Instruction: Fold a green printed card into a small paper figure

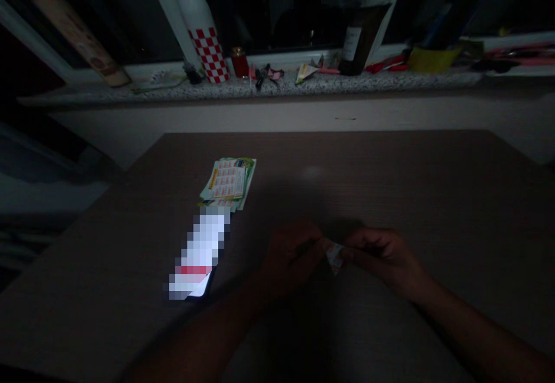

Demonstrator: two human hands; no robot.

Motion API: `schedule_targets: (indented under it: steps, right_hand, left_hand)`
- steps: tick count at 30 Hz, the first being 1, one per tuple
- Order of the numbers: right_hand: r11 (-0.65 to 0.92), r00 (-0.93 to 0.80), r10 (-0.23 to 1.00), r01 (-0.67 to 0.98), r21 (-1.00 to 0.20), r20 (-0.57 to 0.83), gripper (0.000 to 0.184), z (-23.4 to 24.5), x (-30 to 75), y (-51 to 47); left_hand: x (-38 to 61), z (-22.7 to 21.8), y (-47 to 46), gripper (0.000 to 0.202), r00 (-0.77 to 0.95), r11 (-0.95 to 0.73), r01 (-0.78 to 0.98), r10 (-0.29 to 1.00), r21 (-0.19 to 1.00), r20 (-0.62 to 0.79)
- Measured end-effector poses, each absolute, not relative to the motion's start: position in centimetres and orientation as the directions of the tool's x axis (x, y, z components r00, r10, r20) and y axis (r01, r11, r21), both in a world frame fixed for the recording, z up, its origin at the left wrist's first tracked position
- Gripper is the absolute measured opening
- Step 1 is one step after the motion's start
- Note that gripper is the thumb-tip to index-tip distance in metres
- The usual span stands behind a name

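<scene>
A small printed piece of folded paper [333,257], triangular with its point toward me, is held low over the table between my hands. My left hand [295,250] pinches its left corner between thumb and fingers. On the opposite corner, my right hand [384,256] closes thumb and fingertips the same way. Both hands are dim and in shadow, so the finer folds cannot be made out. To the left lies a stack of printed paper cards [228,180], green-edged with rows of red print. A lit phone [202,256], its screen blurred out, touches or nearly touches the stack's near end.
The brown wooden table [411,180] runs to a wall under a granite windowsill [243,89]. On the sill stand a red-checked white bottle [208,47], a small red bottle [239,63], a dark labelled pouch [358,44], a folded paper piece [306,72] and a yellow container [433,59].
</scene>
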State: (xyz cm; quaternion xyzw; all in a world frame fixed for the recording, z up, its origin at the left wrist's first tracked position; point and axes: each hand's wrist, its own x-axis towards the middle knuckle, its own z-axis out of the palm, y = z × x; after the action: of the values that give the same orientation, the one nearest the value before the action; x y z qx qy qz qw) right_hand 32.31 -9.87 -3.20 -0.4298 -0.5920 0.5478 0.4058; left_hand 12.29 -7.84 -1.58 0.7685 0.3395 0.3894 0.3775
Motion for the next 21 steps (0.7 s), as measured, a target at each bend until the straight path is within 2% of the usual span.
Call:
schedule_targets:
  steps: [9,15,21]
  right_hand:
    - [0.004,-0.295,0.955,0.028,-1.0,-0.005,0.018,-3.0,32.25,-9.79]
    - [0.092,-0.249,0.966,0.096,-0.991,0.065,0.013,-2.84,32.18,-9.92]
    - [0.215,-0.214,0.962,0.194,-0.957,0.172,0.013,-2.46,32.26,-10.13]
  left_hand:
    - [12.44,-1.62,-7.75,0.021,0.476,-0.508,0.314,0.815,0.802,0.33]
    - [12.27,-1.8,-7.69,0.018,0.496,-0.511,0.295,0.804,0.807,0.328]
    - [12.43,-1.66,-7.92,0.011,0.406,-0.426,0.29,0.866,0.857,0.293]
